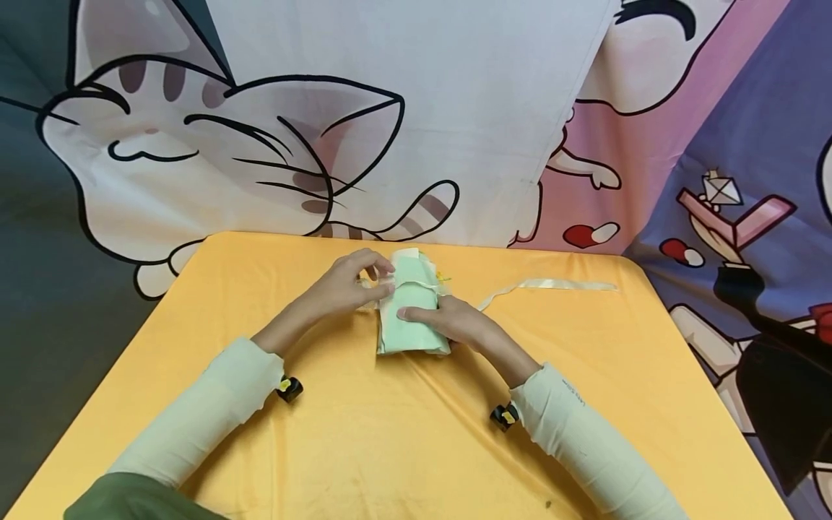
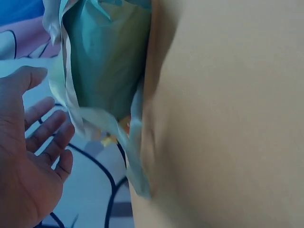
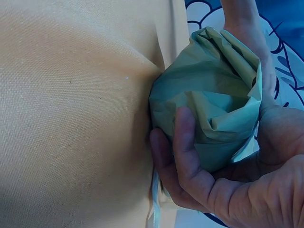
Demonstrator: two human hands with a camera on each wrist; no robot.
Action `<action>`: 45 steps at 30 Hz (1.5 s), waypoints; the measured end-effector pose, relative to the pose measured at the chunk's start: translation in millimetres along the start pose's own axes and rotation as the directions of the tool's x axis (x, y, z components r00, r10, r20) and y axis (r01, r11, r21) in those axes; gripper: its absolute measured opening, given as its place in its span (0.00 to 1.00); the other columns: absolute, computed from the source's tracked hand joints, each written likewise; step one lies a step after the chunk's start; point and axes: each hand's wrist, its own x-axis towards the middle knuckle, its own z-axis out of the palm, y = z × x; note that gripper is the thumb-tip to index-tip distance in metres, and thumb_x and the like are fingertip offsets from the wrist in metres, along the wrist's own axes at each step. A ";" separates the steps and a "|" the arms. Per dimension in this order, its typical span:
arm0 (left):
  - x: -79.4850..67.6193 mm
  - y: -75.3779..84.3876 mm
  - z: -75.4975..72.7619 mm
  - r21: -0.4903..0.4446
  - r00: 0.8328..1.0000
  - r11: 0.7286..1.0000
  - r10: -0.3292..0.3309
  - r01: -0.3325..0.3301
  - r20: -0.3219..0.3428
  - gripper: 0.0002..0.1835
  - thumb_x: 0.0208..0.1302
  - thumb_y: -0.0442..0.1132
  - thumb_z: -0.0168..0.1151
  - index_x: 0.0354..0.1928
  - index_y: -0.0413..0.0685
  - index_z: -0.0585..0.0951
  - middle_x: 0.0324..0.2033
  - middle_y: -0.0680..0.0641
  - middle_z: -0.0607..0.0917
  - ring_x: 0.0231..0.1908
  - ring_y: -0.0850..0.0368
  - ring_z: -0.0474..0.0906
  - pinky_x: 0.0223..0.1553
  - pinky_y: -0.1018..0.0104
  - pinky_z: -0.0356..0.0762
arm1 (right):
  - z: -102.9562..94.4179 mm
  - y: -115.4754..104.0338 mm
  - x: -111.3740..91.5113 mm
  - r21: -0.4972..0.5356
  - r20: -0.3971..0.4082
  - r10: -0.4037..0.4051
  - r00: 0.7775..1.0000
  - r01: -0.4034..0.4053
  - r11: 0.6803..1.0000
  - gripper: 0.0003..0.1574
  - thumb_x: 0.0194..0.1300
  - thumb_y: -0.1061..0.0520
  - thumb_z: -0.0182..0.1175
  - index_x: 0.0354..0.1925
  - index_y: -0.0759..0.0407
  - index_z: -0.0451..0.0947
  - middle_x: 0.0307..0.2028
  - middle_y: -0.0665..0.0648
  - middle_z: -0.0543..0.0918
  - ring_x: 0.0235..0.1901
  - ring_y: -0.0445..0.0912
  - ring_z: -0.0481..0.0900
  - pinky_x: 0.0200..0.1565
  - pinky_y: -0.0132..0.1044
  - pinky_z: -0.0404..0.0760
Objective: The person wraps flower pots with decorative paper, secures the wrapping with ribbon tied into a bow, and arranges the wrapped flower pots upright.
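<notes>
A bundle wrapped in mint-green paper lies on the table, its folded paper end turned toward me. My right hand grips it from the right, thumb on top and fingers curled around the side. On the left, my left hand is beside the wrapper, its thumb and fingers spread apart with nothing between them in the left wrist view. A pale ribbon hangs off the bundle near that hand. Small yellow bits show at the bundle's far right side.
A length of pale ribbon trails to the right across the yellow tablecloth. Behind the table's back edge hangs a cartoon-printed cloth. A small dark speck lies near the front.
</notes>
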 end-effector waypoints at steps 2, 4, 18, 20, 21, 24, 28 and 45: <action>-4.8 -5.6 -3.9 0.000 0.999 0.999 -0.043 0.043 -0.006 0.15 0.77 0.48 0.75 0.57 0.49 0.88 0.52 0.46 0.89 0.52 0.49 0.82 0.55 0.49 0.80 | 0.6 0.1 -0.3 0.000 -0.003 0.006 1.000 -0.006 1.000 0.33 0.81 0.30 0.65 0.61 0.54 0.84 0.46 0.55 0.95 0.42 0.45 0.93 0.47 0.38 0.88; -9.4 -13.0 -7.5 0.007 0.996 0.996 -0.084 0.084 0.010 0.12 0.76 0.47 0.75 0.52 0.49 0.90 0.46 0.48 0.90 0.48 0.51 0.82 0.53 0.54 0.80 | 1.0 0.3 -0.7 0.000 -0.008 0.013 1.000 -0.013 1.000 0.33 0.80 0.29 0.66 0.60 0.54 0.84 0.46 0.55 0.95 0.42 0.45 0.93 0.47 0.38 0.88; -1.9 -12.5 -6.9 -0.027 0.989 0.997 -0.064 0.068 0.131 0.05 0.80 0.42 0.65 0.45 0.51 0.88 0.39 0.50 0.88 0.42 0.55 0.81 0.49 0.61 0.80 | 4.0 0.9 -0.1 0.044 0.006 0.013 1.000 -0.014 0.999 0.32 0.80 0.32 0.66 0.60 0.56 0.84 0.47 0.57 0.95 0.42 0.45 0.92 0.45 0.38 0.89; -0.6 -9.1 -7.7 -0.013 0.988 0.998 -0.059 0.062 0.144 0.04 0.78 0.40 0.65 0.43 0.51 0.87 0.37 0.50 0.88 0.42 0.55 0.82 0.50 0.60 0.81 | 4.6 0.4 0.1 0.044 0.004 0.021 1.000 -0.021 0.999 0.32 0.80 0.32 0.67 0.60 0.56 0.84 0.46 0.57 0.95 0.41 0.46 0.92 0.44 0.39 0.89; -0.1 -8.2 -7.8 -0.011 0.987 0.998 -0.056 0.058 0.149 0.04 0.77 0.39 0.65 0.42 0.51 0.87 0.36 0.51 0.88 0.41 0.54 0.82 0.50 0.60 0.81 | 4.8 0.2 0.3 0.044 0.003 0.022 1.000 -0.022 0.999 0.32 0.80 0.31 0.67 0.60 0.56 0.84 0.46 0.57 0.95 0.40 0.46 0.92 0.44 0.39 0.90; 2.6 -6.2 -6.8 -0.017 0.990 0.999 -0.039 0.041 0.134 0.06 0.78 0.37 0.64 0.38 0.51 0.86 0.34 0.51 0.86 0.39 0.55 0.81 0.48 0.61 0.80 | 4.9 -0.8 0.1 0.037 0.006 0.028 1.000 -0.029 0.999 0.32 0.80 0.30 0.67 0.58 0.55 0.83 0.44 0.57 0.95 0.38 0.46 0.92 0.42 0.39 0.90; 14.9 3.3 -1.0 -0.065 0.997 0.998 -0.010 0.015 0.074 0.07 0.82 0.39 0.63 0.40 0.50 0.85 0.34 0.51 0.85 0.37 0.56 0.78 0.42 0.65 0.77 | 3.4 -1.0 -1.0 0.006 -0.003 0.028 1.000 -0.028 1.000 0.31 0.80 0.30 0.66 0.54 0.55 0.85 0.41 0.56 0.95 0.36 0.45 0.91 0.41 0.37 0.88; -0.4 -15.8 -8.7 0.049 0.995 0.999 -0.010 0.005 0.099 0.04 0.77 0.39 0.71 0.45 0.47 0.88 0.40 0.48 0.88 0.38 0.55 0.79 0.43 0.63 0.79 | 4.9 -1.4 -0.9 0.038 -0.023 0.009 1.000 -0.008 0.999 0.30 0.80 0.32 0.67 0.59 0.55 0.85 0.43 0.57 0.95 0.36 0.46 0.92 0.38 0.42 0.91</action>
